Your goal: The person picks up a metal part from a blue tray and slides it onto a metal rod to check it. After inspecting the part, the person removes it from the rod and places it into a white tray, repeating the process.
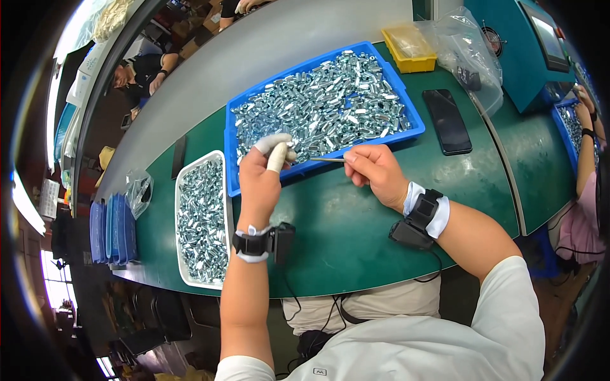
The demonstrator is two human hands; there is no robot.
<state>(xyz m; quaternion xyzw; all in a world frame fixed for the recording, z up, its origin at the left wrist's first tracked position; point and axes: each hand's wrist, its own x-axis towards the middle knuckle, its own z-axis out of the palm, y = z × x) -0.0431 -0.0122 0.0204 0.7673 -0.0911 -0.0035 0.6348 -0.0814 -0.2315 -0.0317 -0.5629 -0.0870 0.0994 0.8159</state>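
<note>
My left hand (262, 171), white finger covers on its thumb and fingers, is closed in a pinch at the near left edge of a blue tray (407, 105). What sits between its fingertips is too small to make out. A thin metal rod-like tool (326, 159) is gripped by my right hand (379, 173), its tip pointing left toward the left fingers. Small shiny metal fittings (324, 105) fill the blue tray. More fittings (202, 222) lie in a white tray (178, 219) on the left, beside my left forearm.
A dark phone (447, 122) lies on the green table (343, 235), right of the blue tray. Behind it are a yellow bin (419, 65), a clear plastic bag (467, 54) and a teal machine (518, 57). Blue bins (113, 228) stand far left. Other people work around.
</note>
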